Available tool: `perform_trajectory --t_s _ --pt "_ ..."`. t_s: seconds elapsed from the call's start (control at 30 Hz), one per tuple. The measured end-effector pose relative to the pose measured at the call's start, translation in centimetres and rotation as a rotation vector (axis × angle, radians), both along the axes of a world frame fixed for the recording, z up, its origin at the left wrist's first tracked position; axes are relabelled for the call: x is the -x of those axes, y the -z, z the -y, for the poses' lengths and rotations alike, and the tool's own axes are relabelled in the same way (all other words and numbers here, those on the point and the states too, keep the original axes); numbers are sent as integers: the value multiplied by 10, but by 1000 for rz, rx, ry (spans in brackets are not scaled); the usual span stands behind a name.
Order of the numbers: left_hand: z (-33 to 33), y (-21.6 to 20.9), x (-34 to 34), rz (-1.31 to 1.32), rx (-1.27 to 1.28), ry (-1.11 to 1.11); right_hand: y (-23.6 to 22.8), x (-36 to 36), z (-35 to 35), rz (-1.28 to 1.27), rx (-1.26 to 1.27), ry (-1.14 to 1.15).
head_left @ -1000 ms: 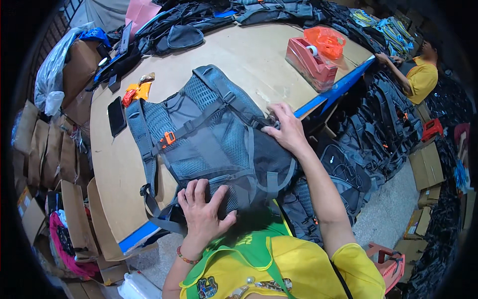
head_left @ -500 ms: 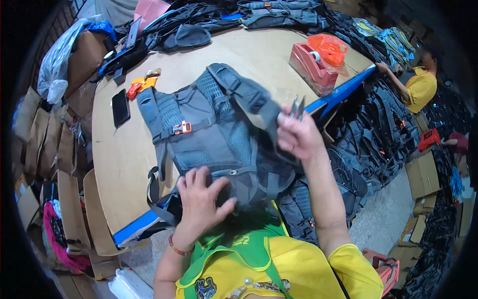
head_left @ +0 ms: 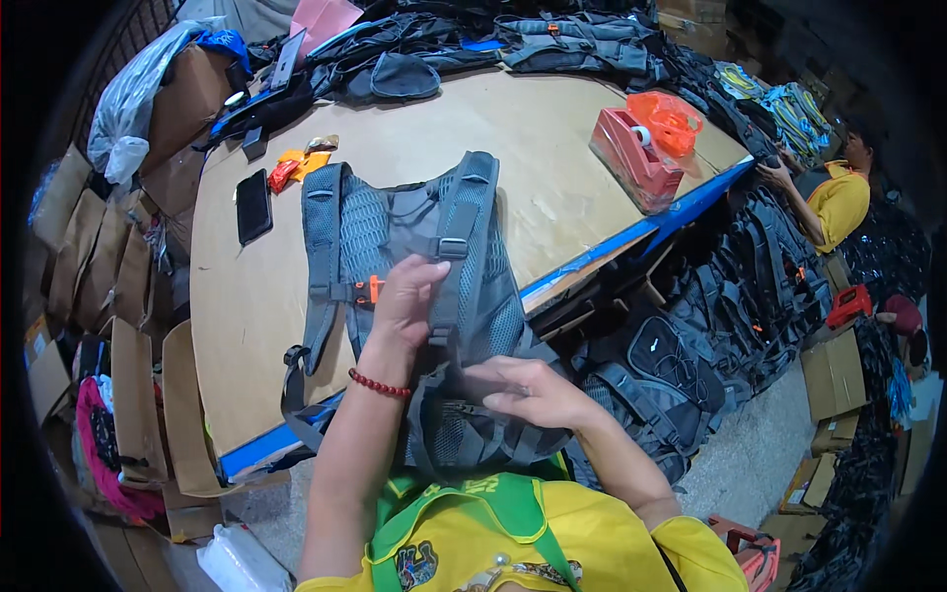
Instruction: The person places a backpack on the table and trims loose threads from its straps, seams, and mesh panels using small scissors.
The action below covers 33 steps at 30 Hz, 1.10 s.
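A bag-making workshop: backpacks (head_left: 730, 296) heaped on the floor, a big wooden worktop (head_left: 552, 148), flattened cartons (head_left: 99, 266) alongside, another worker (head_left: 838, 192) nearby.

Table: a large rounded plywood worktop (head_left: 552, 128) with a blue edge fills the upper middle of the frame.
On it: a red tape dispenser (head_left: 634, 158) at upper right, a black phone (head_left: 254, 205) at left, dark bags (head_left: 582, 39) heaped along the top.
Floor: grey concrete (head_left: 760, 444) at lower right, partly covered by piled dark backpacks (head_left: 760, 286).
Left edge: flattened cardboard (head_left: 109, 286) leaning in a row.
Right edge: a person in a yellow shirt (head_left: 838, 202); cardboard boxes (head_left: 834, 370) below, possibly open.
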State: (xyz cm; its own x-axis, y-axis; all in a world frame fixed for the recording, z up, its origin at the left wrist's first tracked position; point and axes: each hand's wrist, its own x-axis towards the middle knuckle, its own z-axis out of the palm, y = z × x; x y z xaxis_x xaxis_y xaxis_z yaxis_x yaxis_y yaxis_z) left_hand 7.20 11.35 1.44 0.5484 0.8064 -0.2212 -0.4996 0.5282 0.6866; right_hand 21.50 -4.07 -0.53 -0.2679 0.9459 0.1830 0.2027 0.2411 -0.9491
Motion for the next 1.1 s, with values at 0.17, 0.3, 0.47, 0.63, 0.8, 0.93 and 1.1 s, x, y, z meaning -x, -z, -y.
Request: perform_trajectory --t_s 0.17,0.3,0.47,0.63,0.8,0.93,1.1 --pt "1 16 2 -70 -118 -75 -9 -1 7 -238 285 207" --pt "7 12 -1 -97 -149 -72 -12 -13 -2 -500 277 347" --pt "7 9 -4 -113 -131 -58 -20 -30 -33 -454 151 409" --pt "3 12 -4 -111 -104 -7 -19 -42 -74 -66 24 489" --pt "0 8 -4 -68 -87 49 -17 -40 -111 219 -129 595" --pt "-2 10 -5 -18 -77 80 -16 -37 -128 394 -221 607" --pt "-5 15 -5 6 -94 131 -12 -37 -140 519 -356 583"
